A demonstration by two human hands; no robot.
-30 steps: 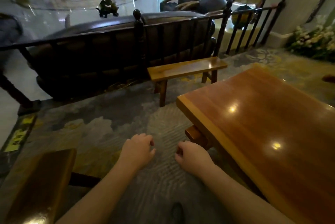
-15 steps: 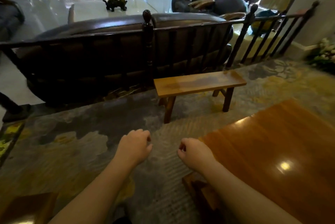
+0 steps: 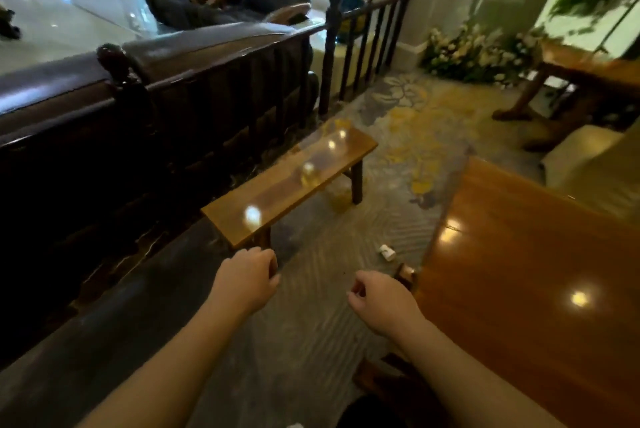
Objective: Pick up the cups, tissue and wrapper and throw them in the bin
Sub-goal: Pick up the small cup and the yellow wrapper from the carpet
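Note:
A small white object [image 3: 387, 252], perhaps a cup or crumpled wrapper, lies on the patterned carpet [image 3: 346, 306] beside the near corner of the big wooden table [image 3: 519, 272]. It is too blurred to name for certain. My left hand [image 3: 247, 278] is curled into a loose fist over the carpet, just in front of the low wooden bench [image 3: 287, 185]. My right hand [image 3: 379, 299] is also curled, with nothing in it, a short way below and left of the white object. No bin, tissue or other cup shows.
A dark wooden railing [image 3: 207, 88] and a dark sofa back run along the left. Flowers [image 3: 464, 53] stand at the far wall. Another wooden table [image 3: 581, 71] and a cream seat [image 3: 588, 157] are at the right.
The view has swung to the right. The bench now lies diagonally ahead, and the white object on the carpet has come into sight. Both hands stay curled and held out as before.

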